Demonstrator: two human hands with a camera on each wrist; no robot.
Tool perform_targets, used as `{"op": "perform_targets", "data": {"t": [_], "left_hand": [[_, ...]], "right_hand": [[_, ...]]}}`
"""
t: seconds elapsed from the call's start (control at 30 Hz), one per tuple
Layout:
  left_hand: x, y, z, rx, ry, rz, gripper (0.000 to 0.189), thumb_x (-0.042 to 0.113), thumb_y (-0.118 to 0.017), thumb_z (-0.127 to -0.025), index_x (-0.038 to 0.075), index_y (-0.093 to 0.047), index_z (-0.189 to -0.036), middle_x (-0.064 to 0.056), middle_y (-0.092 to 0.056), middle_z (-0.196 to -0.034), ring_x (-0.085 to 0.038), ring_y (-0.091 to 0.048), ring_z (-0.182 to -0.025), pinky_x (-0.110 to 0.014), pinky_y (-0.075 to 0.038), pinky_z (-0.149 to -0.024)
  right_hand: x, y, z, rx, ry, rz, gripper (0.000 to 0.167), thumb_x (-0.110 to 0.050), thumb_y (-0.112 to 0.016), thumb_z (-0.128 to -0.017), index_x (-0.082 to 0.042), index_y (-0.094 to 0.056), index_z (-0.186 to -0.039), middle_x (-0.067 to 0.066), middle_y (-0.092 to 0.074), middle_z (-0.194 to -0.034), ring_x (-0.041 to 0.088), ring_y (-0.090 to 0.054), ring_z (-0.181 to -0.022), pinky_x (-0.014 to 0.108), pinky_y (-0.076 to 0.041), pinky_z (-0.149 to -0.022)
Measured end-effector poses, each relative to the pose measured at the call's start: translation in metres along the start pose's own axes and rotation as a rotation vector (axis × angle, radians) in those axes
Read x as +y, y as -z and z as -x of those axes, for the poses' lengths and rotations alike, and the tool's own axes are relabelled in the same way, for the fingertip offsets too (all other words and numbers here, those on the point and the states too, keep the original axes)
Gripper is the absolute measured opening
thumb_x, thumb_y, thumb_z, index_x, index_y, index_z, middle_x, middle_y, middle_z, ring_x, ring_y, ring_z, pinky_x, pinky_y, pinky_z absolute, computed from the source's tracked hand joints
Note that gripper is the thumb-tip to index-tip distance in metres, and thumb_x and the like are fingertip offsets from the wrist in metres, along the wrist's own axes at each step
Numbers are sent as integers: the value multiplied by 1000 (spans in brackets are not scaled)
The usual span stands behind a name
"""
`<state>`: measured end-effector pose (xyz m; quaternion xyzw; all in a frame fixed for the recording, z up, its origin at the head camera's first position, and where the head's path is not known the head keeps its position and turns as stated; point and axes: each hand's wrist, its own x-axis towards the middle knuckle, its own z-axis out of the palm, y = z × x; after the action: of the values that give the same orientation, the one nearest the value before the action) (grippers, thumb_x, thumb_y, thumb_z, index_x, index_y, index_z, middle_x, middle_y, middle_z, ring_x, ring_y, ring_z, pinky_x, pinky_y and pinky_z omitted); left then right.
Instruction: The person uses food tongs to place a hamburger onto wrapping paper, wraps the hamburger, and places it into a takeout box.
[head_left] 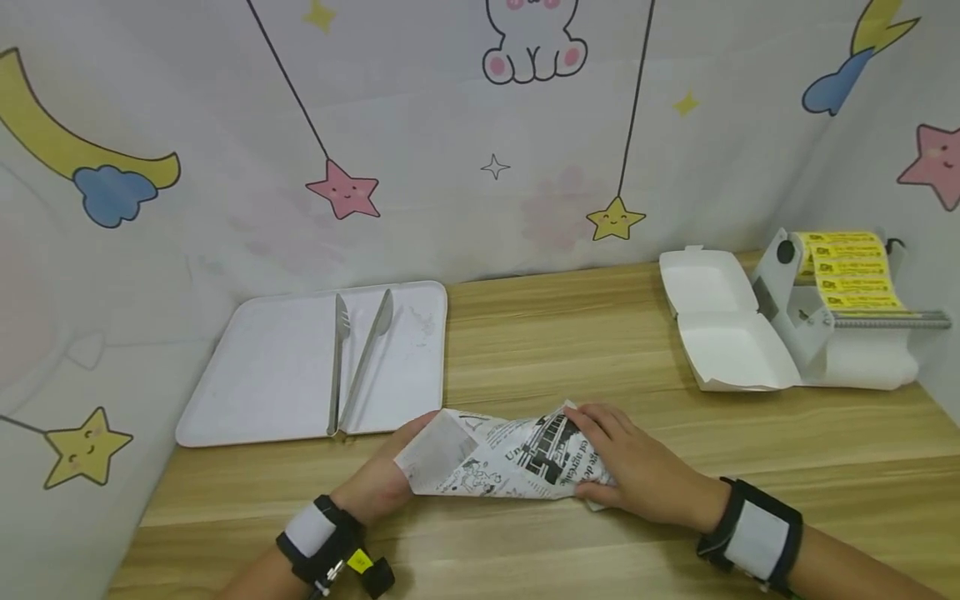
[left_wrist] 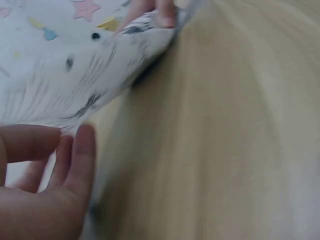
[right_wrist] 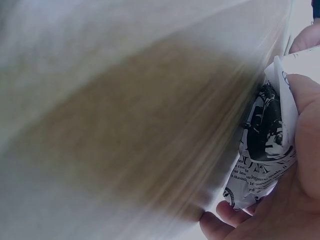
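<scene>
A folded sheet of newspaper-print food wrapping paper (head_left: 510, 458) lies in front of me between both hands, its left end flaring into a plain flap. Whatever it may enclose is hidden. My right hand (head_left: 648, 467) grips the right end, fingers over the top and thumb at the near edge; in the right wrist view the printed paper (right_wrist: 270, 125) sits inside the curl of that hand. At the left end, my left hand (head_left: 382, 475) is partly covered by the flap. The left wrist view has its thumb and fingertips (left_wrist: 85, 142) pinching at the paper's lower edge.
A white tray (head_left: 270, 375) at the back left carries metal tongs (head_left: 363, 358) with a forked arm and a spoon-like arm. On the back right, an opened white takeaway box (head_left: 738, 346) stands beside a label dispenser (head_left: 783, 292) with a roll of yellow stickers (head_left: 851, 267).
</scene>
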<state>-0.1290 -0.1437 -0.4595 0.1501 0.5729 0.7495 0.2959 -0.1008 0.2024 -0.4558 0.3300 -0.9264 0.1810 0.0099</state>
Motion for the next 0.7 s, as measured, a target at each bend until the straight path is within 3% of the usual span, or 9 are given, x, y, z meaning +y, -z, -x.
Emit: {"op": "perform_targets", "data": {"t": [0.1,0.27,0.4,0.5,0.57,0.7], "left_hand": [[-11,-13,-1,76,-73,5,59,6,-61,-100,-9,-33,-150,1,-61,-129,-8,-59,-114,-23,-51,-96],[-20,-48,-7,245,2,77,53,17,-40,-111,-9,-24,-154,-2,-55,-135,-3,-55,-115,-20,-45,-100],[-15,-71,-13,244,13,201,63,43,-17,-112,3,-9,-160,-9,-39,-152,-13,-37,-139,-32,-26,-119],[-7,-80,-17,191,-10,247,77,58,-9,-107,6,9,-161,-15,-8,-168,-26,-6,-154,-44,-6,-125],[-2,-85,-19,172,-30,269,80,59,-8,-106,7,16,-160,-14,10,-169,-29,10,-154,-48,3,-124],[8,-93,-20,199,-28,274,70,48,-7,-110,4,12,-161,-15,10,-169,-30,10,-154,-48,2,-124]], "right_hand": [[-1,0,0,-6,-10,-1,95,-47,-77,-88,0,-30,-157,21,-45,-147,38,-41,-140,52,-41,-112],[-3,0,-1,-16,-14,1,95,-47,-77,-89,-1,-30,-157,22,-45,-147,38,-41,-140,52,-41,-112],[-3,1,-1,-12,-13,19,95,-47,-77,-88,0,-31,-157,22,-46,-146,38,-42,-139,52,-42,-111],[-4,1,0,-5,-12,41,95,-49,-76,-89,0,-31,-157,22,-47,-145,38,-43,-138,51,-42,-111],[-5,0,0,6,-8,51,94,-49,-75,-89,0,-32,-156,22,-47,-144,39,-44,-137,52,-42,-111],[-8,-1,0,37,9,77,92,-48,-75,-90,1,-34,-155,22,-50,-140,40,-47,-134,53,-43,-109]]}}
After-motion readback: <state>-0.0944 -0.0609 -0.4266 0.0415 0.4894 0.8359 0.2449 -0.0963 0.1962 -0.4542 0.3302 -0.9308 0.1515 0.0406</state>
